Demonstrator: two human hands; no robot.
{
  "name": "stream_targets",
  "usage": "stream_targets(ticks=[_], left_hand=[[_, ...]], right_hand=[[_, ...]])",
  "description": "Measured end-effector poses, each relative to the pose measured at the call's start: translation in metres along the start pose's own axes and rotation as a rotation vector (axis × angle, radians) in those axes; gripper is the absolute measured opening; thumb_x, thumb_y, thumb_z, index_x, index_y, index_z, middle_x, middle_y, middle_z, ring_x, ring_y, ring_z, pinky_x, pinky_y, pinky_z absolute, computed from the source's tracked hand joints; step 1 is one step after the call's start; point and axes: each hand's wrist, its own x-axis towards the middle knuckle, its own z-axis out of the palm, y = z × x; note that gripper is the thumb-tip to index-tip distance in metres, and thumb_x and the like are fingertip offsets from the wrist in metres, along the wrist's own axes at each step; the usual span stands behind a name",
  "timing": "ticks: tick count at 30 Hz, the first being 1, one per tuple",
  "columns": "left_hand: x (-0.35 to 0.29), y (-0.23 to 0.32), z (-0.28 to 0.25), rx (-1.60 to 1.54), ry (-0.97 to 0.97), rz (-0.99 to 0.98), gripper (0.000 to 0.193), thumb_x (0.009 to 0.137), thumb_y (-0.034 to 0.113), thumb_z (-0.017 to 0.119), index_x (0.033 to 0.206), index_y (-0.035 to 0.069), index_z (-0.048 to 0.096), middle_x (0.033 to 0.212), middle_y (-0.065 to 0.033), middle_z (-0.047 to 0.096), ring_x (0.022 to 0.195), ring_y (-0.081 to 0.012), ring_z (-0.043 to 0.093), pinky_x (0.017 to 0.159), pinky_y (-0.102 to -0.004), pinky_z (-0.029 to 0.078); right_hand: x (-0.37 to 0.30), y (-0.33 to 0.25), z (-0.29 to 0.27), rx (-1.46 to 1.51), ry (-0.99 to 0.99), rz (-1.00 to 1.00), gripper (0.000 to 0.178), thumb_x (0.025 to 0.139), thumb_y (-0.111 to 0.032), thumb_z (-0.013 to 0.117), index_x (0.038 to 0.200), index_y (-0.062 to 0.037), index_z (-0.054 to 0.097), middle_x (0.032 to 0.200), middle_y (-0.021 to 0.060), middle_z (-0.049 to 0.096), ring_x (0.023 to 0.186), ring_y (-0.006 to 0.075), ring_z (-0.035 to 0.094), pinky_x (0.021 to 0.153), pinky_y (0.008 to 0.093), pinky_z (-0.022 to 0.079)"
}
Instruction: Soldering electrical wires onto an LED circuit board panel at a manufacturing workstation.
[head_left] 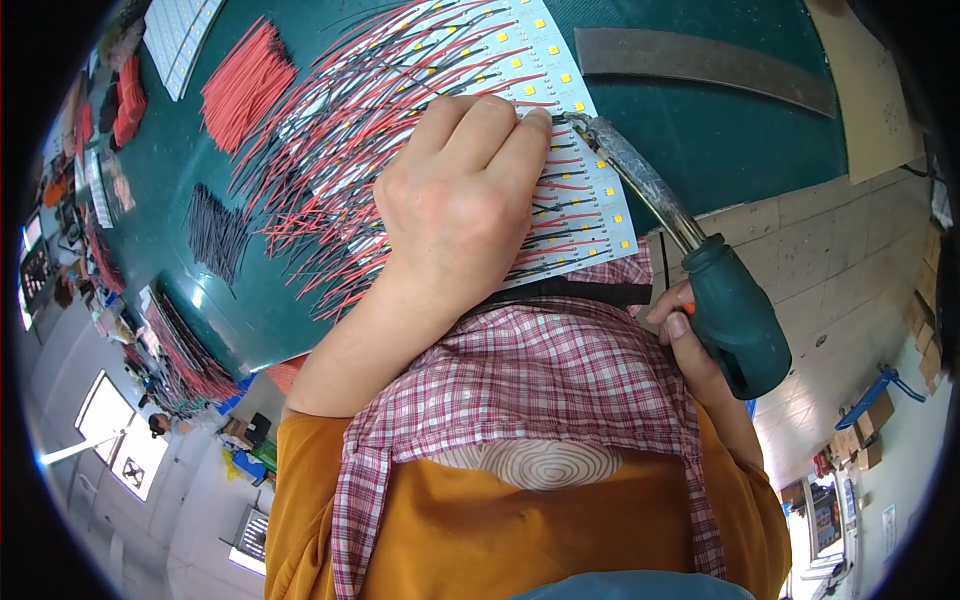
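My left hand (455, 200) is closed in a pinch over a white LED board (607, 215) set with small yellow squares. From its fingertips a short dark wire end (559, 119) shows, at the board's right side. My right hand (682, 335) grips the green handle of a soldering iron (738, 315); most of its fingers are hidden behind the handle. The iron's tip meets the board area right beside the left fingertips. Many red and black wires (350, 130) fan out leftward from the board, and my left hand lies across them.
On the green table (160, 225) lie a bundle of red wires (248, 85) and a smaller bundle of black wires (217, 235). More white boards (180, 40) lie at the far left. A flat grey metal strip (705, 68) rests at the far right near brown cardboard (870, 100).
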Motion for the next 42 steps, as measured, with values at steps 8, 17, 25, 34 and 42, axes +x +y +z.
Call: stream_targets(ticks=[8,17,25,34,42], left_hand=[[-0.001,0.001,-0.003,0.020,-0.021,-0.002,0.022,0.063,0.008,0.062,0.085,0.007,0.066,0.078,-0.0014,0.057,0.075,-0.0172,0.058,0.054,-0.0266,0.047],[-0.001,-0.001,-0.005,-0.047,0.001,-0.046,0.021,0.064,0.006,0.063,0.084,0.008,0.065,0.079,-0.0013,0.056,0.072,-0.0183,0.056,0.054,-0.0279,0.046],[0.003,-0.009,0.000,-0.013,0.038,-0.053,0.021,0.063,0.004,0.064,0.083,0.009,0.067,0.076,-0.0007,0.057,0.071,-0.0184,0.057,0.054,-0.0283,0.046],[0.005,-0.007,-0.001,0.044,0.023,-0.034,0.022,0.061,0.006,0.062,0.083,0.008,0.066,0.077,-0.0014,0.058,0.073,-0.0180,0.058,0.053,-0.0276,0.047],[0.004,-0.005,-0.003,0.044,0.000,-0.042,0.021,0.061,0.006,0.063,0.082,0.007,0.066,0.079,-0.0015,0.058,0.072,-0.0181,0.058,0.053,-0.0278,0.047]], right_hand=[[-0.004,-0.007,-0.003,0.146,0.014,0.094,0.006,0.081,-0.001,0.058,0.084,-0.0046,0.062,0.075,0.0037,0.064,0.067,0.0142,0.058,0.062,0.0263,0.046],[0.000,-0.010,0.001,0.245,0.023,0.112,0.007,0.084,-0.001,0.055,0.088,-0.0018,0.061,0.078,0.0052,0.062,0.065,0.0125,0.055,0.061,0.0266,0.046],[0.005,-0.015,0.004,0.220,0.033,0.127,0.007,0.084,-0.002,0.057,0.090,-0.0017,0.061,0.078,0.0065,0.063,0.069,0.0160,0.059,0.063,0.0271,0.048],[0.007,-0.012,0.006,0.194,-0.009,0.138,0.008,0.084,0.002,0.056,0.090,-0.0014,0.061,0.080,0.0078,0.063,0.074,0.0172,0.062,0.067,0.0281,0.050],[0.009,-0.016,0.002,0.288,0.033,0.081,0.008,0.084,-0.001,0.054,0.089,-0.0010,0.060,0.079,0.0051,0.060,0.068,0.0125,0.054,0.063,0.0252,0.045]])
